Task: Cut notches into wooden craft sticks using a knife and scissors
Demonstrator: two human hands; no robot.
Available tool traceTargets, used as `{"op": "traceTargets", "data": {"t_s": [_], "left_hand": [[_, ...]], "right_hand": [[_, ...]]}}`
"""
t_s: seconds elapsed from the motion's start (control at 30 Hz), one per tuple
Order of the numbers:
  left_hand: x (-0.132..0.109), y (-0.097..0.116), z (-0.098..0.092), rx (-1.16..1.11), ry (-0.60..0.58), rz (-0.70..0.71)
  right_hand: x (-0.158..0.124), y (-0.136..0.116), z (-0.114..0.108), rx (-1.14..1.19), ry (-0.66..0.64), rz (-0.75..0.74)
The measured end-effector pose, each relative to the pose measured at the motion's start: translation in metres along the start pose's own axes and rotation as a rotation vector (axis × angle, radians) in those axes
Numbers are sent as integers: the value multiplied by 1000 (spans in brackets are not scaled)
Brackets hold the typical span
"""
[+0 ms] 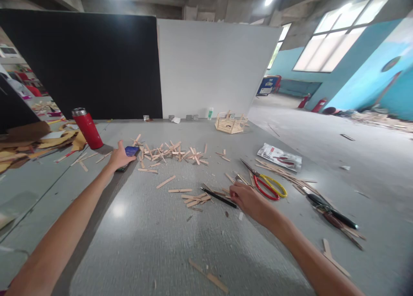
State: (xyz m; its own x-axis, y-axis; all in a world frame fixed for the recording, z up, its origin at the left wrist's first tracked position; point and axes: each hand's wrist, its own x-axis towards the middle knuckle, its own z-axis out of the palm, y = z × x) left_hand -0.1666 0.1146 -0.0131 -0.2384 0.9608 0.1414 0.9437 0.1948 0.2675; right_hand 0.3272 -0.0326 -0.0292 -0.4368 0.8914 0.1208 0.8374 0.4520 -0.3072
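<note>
My left hand [120, 157] is at the left of the table, its fingers and thumb around a flat dark case with a blue top [131, 151]. Part of that case is hidden behind the hand. Closer to the middle right, my right hand [242, 195] is closed with curled fingers, and what it pinches, if anything, is hidden. A black pen [222, 198] lies just left of its fingertips. Beyond the knuckles are thin sticks and a small metallic piece [240, 179]. Scissors with red and yellow handles [269, 187] rest to the right of this hand.
Scattered wooden sticks [174, 152] spread across the table's middle. A red bottle [87, 129] stands at left. At the back are a stick-built frame [231, 124] and a small green-white bottle [211, 113]. A white packet [280, 156] and dark-handled pliers [332, 212] lie at right.
</note>
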Motion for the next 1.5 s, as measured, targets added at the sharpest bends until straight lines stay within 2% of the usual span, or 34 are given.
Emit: {"op": "traceTargets", "data": {"t_s": [0.27, 0.4, 0.47, 0.6, 0.67, 0.73, 0.83, 0.93, 1.03, 1.2, 1.33, 1.5], "left_hand": [[-4, 8, -4, 11, -7, -10], [-13, 19, -12, 11, 6, -32], [-22, 30, -20, 6, 61, -47], [-44, 60, -41, -20, 266, -24], [-56, 78, -47, -45, 324, 54], [-67, 95, -46, -69, 302, 188], [-84, 117, -33, -107, 191, 414], [-104, 132, -10, -135, 80, 585], [-130, 142, 15, -153, 2, 700], [-190, 155, 49, -202, -21, 841], [-226, 153, 58, -251, 16, 928], [-239, 144, 54, -285, 49, 1038]], "right_hand": [[-1, -2, -1, -9, -1, 12], [-1, -4, -2, -22, 3, 8], [-1, -6, -2, -27, 5, 0], [0, -14, -1, -34, 19, -17], [2, -23, 0, -30, 27, -35], [3, -34, 1, -15, 26, -66], [3, -52, 5, 16, 6, -140], [2, -67, 12, 42, -26, -240], [1, -75, 19, 55, -32, -298], [2, -80, 22, 63, -18, -311], [2, -83, 18, 65, -2, -294], [3, -81, 20, 45, 27, -306]]}}
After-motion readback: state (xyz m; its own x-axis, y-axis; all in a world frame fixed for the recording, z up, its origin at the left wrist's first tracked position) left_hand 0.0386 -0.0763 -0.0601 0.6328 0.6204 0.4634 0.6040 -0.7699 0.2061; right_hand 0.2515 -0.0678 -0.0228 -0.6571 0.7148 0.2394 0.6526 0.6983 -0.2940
